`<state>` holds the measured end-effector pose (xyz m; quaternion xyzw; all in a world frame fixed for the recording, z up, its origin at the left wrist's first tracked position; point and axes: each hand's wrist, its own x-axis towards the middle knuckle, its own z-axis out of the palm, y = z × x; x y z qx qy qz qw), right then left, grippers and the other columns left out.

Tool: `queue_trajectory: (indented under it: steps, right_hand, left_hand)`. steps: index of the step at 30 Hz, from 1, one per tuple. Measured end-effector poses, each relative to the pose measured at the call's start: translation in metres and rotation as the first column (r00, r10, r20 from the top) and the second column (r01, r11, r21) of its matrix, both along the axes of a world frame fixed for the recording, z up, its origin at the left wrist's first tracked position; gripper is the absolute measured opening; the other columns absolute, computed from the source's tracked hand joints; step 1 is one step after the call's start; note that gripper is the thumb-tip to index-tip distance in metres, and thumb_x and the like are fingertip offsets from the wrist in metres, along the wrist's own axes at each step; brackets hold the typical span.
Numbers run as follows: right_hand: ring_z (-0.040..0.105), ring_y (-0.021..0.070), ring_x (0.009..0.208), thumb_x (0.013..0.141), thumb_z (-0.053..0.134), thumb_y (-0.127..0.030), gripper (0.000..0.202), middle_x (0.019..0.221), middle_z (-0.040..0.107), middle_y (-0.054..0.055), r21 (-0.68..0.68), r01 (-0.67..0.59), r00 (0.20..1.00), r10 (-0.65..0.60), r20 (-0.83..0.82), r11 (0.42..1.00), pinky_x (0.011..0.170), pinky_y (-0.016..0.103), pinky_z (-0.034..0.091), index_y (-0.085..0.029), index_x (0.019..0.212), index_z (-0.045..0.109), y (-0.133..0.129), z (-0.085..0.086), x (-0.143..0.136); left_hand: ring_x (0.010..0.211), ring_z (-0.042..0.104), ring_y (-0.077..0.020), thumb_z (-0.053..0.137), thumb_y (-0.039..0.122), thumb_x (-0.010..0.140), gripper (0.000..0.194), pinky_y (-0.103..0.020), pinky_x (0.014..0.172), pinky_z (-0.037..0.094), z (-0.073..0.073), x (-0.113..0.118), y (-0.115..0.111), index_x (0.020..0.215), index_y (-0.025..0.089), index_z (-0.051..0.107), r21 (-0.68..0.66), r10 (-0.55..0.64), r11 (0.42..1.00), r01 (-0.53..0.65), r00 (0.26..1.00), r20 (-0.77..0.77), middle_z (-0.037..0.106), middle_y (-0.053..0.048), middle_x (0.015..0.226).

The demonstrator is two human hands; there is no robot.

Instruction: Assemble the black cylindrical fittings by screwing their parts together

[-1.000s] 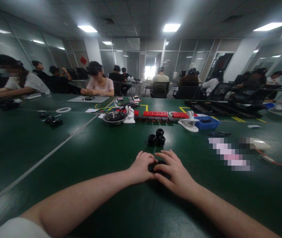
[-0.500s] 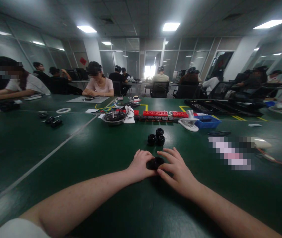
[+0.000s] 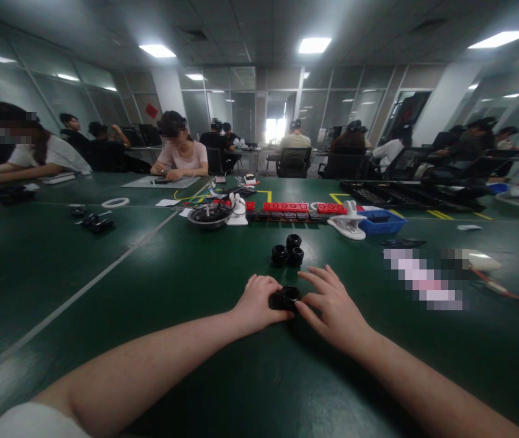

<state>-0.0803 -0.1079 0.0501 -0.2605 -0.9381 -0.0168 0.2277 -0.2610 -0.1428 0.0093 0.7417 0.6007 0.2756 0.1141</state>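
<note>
A short black round fitting with a hole in its top [image 3: 291, 294] is on the green table in front of me. My left hand [image 3: 258, 306] wraps around its left side, thumb in front and fingers behind, hiding part of it. My right hand [image 3: 332, 309] is at the right side of the fitting with its fingers spread; the index finger and thumb are close to the rim, and I cannot tell if they touch. Just beyond my hands stand three similar black fittings [image 3: 280, 254] in a tight cluster.
Farther back are a metal bowl [image 3: 208, 218], red power strips [image 3: 285, 207], a white clip stand [image 3: 348, 225] and a blue bin [image 3: 382, 222]. Black parts [image 3: 97, 222] and a white ring [image 3: 115, 202] lie left. A cabled white device [image 3: 482, 261] lies right. Several people sit around.
My right hand has drawn slightly to the right, its fingers coming off the top of the black fitting, whose opening now shows. The left hand has stayed around it.
</note>
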Motion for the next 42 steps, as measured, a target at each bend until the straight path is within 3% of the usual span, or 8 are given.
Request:
queue_trajectory:
  steps: [6, 14, 21, 28, 33, 42]
  right_hand:
    - [0.038, 0.0258, 0.112, 0.081, 0.043, -0.032, 0.027, 0.112, 0.053, 0.010, 0.005, 0.033, 0.999, -0.033, 0.026, 0.999, 0.098, 0.049, 0.022, -0.017, 0.070, 0.064, 0.003, -0.002, 0.000]
    - [0.039, 0.0244, 0.110, 0.082, 0.040, -0.037, 0.029, 0.111, 0.053, 0.011, -0.121, 0.066, 0.998, -0.063, 0.031, 0.990, 0.095, 0.046, 0.027, -0.016, 0.086, 0.061, 0.006, -0.004, -0.002]
    - [0.046, 0.0220, 0.091, 0.078, 0.046, -0.044, 0.034, 0.096, 0.056, 0.009, -0.191, 0.115, 0.993, -0.112, 0.028, 0.975, 0.079, 0.038, 0.039, -0.016, 0.090, 0.059, 0.003, -0.005, -0.010]
    - [0.047, 0.0203, 0.080, 0.071, 0.053, -0.048, 0.035, 0.083, 0.056, 0.006, -0.162, 0.179, 0.984, -0.174, 0.049, 0.970, 0.068, 0.034, 0.037, -0.018, 0.088, 0.059, 0.000, -0.006, -0.017]
    - [0.047, 0.0210, 0.080, 0.071, 0.054, -0.047, 0.033, 0.081, 0.057, 0.005, -0.141, 0.234, 0.972, -0.228, 0.058, 0.962, 0.068, 0.034, 0.035, -0.019, 0.087, 0.059, -0.002, -0.008, -0.022]
    - [0.049, 0.0206, 0.082, 0.069, 0.056, -0.034, 0.030, 0.085, 0.060, 0.006, -0.189, 0.225, 0.974, -0.223, 0.034, 0.956, 0.071, 0.033, 0.036, -0.016, 0.094, 0.057, -0.003, -0.005, -0.024]
  left_hand:
    - [0.088, 0.047, -0.0201, 0.062, 0.052, 0.059, 0.042, -0.041, 0.090, 0.028, 0.002, 0.001, -0.001, 0.084, 0.019, 0.057, -0.015, 0.006, 1.000, -0.006, 1.000, -0.011, 0.053, -0.002, 0.089]
    - [0.093, 0.046, -0.0201, 0.060, 0.054, 0.059, 0.045, -0.045, 0.097, 0.019, -0.001, 0.002, -0.002, 0.088, 0.019, 0.056, -0.012, 0.014, 1.000, -0.015, 1.000, -0.027, 0.053, -0.002, 0.092]
    - [0.094, 0.046, -0.0203, 0.059, 0.054, 0.061, 0.042, -0.046, 0.098, 0.017, 0.001, 0.004, -0.003, 0.086, 0.020, 0.057, -0.007, 0.020, 1.000, -0.021, 0.998, -0.056, 0.053, -0.002, 0.091]
    - [0.095, 0.046, -0.0207, 0.059, 0.047, 0.062, 0.035, -0.048, 0.100, 0.015, 0.004, 0.006, -0.005, 0.087, 0.022, 0.058, 0.001, 0.031, 1.000, -0.031, 0.996, -0.079, 0.053, -0.002, 0.092]
    - [0.095, 0.045, -0.0206, 0.059, 0.044, 0.063, 0.033, -0.049, 0.100, 0.014, 0.003, 0.007, -0.005, 0.086, 0.021, 0.057, 0.014, 0.017, 1.000, -0.016, 0.996, -0.085, 0.053, -0.002, 0.092]
    - [0.092, 0.046, -0.0208, 0.059, 0.043, 0.063, 0.032, -0.047, 0.100, 0.017, 0.004, 0.009, -0.004, 0.086, 0.021, 0.058, -0.002, 0.034, 0.999, -0.035, 0.994, -0.103, 0.052, -0.002, 0.089]
